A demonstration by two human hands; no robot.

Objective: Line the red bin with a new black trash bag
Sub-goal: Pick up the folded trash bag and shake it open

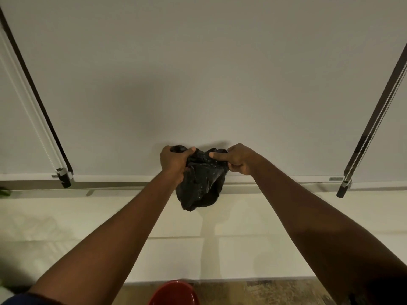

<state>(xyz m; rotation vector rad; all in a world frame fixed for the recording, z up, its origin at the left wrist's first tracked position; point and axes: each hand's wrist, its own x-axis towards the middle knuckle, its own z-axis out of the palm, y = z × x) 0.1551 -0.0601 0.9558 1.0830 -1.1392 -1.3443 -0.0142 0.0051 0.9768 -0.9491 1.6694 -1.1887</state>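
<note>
A crumpled black trash bag (201,186) hangs in the air in front of a pale wall, still bunched up. My left hand (174,161) grips its top left part and my right hand (237,159) pinches its top right part, both arms stretched forward. The red bin (175,293) stands on the floor far below the bag at the bottom edge of the view; only part of its rim and inside shows.
A pale wall (198,73) fills the view, with a low white ledge (66,227) below it. Blind cords with dark weights hang at left (63,177) and right (343,188). Wood-patterned floor (264,291) shows beside the bin.
</note>
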